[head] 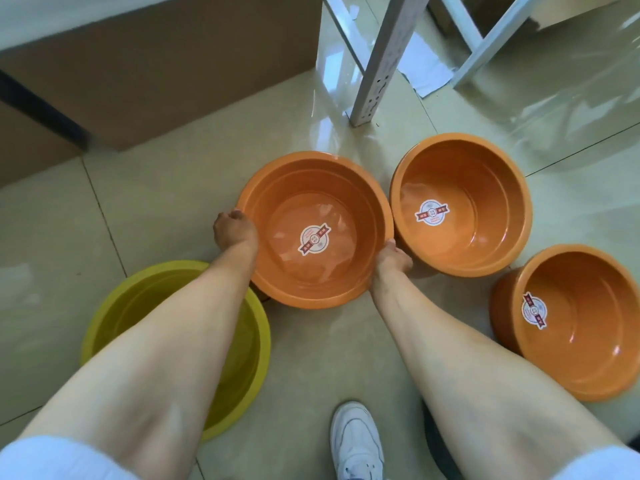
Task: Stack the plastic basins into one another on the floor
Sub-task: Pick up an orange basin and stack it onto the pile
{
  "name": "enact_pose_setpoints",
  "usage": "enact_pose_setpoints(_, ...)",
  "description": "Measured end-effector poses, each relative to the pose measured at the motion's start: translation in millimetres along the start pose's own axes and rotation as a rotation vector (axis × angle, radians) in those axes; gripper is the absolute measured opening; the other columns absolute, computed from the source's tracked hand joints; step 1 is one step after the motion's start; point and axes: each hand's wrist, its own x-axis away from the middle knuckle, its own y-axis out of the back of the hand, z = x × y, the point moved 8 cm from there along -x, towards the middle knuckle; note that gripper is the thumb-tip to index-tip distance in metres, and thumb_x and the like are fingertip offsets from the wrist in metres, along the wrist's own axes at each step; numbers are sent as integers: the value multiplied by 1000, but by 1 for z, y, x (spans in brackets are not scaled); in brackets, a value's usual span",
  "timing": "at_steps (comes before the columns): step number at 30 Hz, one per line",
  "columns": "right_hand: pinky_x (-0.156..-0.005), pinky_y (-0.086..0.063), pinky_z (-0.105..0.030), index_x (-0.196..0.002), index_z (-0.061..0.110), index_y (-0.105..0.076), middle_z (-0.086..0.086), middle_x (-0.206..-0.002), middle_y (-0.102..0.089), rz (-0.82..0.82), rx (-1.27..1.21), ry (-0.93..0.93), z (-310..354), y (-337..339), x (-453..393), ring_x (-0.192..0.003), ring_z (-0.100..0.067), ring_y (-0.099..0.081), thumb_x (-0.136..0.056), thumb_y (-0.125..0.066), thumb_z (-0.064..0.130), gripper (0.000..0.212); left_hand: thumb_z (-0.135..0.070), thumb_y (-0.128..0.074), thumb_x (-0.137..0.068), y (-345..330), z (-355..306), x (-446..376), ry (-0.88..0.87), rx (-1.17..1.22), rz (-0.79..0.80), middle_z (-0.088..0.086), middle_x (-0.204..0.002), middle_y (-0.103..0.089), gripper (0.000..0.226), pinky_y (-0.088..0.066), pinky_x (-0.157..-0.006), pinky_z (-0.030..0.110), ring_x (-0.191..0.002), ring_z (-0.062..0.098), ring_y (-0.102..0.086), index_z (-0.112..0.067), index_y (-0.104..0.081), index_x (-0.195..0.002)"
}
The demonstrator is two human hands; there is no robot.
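I hold a large orange basin (346,188) by its rim with both hands, slightly above the tiled floor. My left hand (232,228) grips the left rim and my right hand (393,259) grips the right rim. A round sticker lies on its bottom. To its right stands a second orange basin (485,202) with a sticker on its inner wall. A third orange basin (581,327) sits at the right edge. A yellow basin (114,306) rests on the floor at lower left, partly hidden by my left forearm.
A big cardboard box (166,64) stands at the back left. A white metal shelf leg (377,64) and frame rise behind the basins, with paper on the floor beside it. My white shoe (356,441) is at the bottom centre.
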Motion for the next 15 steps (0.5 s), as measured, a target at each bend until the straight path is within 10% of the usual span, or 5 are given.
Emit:
enact_pose_setpoints(6,-92,-52,-40,-67,17,-58,-10,-92,-69,-26,-53,77,22,10,14,-87,-30,-63,-94,-58,27,28,-31,-40,-97,19,-1,18,34,231,-40,20,-112,-69,37,-54,-91,45,-101,35,-66,-3,-62,-110)
enact_pose_setpoints(15,-73,-49,-32,-64,19,-50,-3,-80,-69,43,-145,167,51,20,98,-73,-26,-63,-91,-63,37,35,-23,-50,-84,99,16,53,103,546,-109,4,-59,-48,33,-39,-63,32,-61,21,-46,-20,-40,-52)
